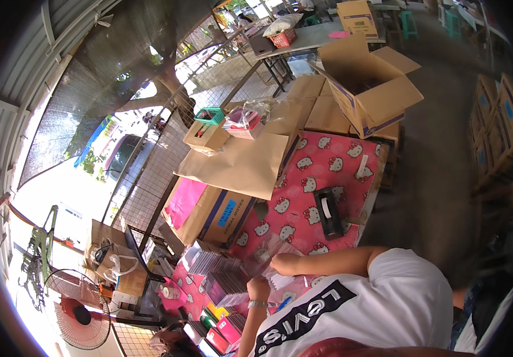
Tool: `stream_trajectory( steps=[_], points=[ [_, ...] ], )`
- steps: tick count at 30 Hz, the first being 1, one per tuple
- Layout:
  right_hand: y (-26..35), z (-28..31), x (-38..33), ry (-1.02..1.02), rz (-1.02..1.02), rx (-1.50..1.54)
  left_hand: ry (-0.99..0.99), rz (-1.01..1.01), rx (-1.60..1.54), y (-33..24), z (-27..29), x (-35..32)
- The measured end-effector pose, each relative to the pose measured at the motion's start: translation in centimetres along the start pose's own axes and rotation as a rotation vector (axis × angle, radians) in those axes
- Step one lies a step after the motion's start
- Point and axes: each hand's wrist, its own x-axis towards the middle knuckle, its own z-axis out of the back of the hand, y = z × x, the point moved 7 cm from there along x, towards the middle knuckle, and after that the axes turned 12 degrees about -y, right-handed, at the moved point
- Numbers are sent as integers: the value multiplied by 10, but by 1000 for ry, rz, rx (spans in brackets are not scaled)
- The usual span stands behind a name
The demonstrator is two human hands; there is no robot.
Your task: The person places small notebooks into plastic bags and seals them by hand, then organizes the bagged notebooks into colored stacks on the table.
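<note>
My left hand [259, 288], a metal watch [257, 304] at its wrist, is closed beside stacks of small notebooks [225, 284]. Across from it my right hand [285, 263] is closed too, its fingers curled over the table. Between the hands lies a pale white item [278, 279], with clear plastic [271, 247] just beyond. What either hand pinches is too small to make out. A blue object [285, 303] lies close to my shirt. Pink, green and yellow notebooks [229, 328] stand to the left of my left forearm.
A black tape dispenser [328, 214] sits on the pink character-print table cover [304, 181]. Beyond are an open carton [366, 89], flat brown paper [238, 163] and a lettered carton [215, 214]. A fan [81, 314] stands at left; more cartons [500, 122] are stacked at right.
</note>
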Motion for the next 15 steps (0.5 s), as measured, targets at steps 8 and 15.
stream_trajectory(
  steps=[8, 15],
  points=[
    [-64, -45, -23, 233, 116, 332, 242, 445, -1244, 67, -37, -25],
    [-56, -70, -20, 221, -2, 333, 202, 279, -843, 80, -76, -15]
  ],
)
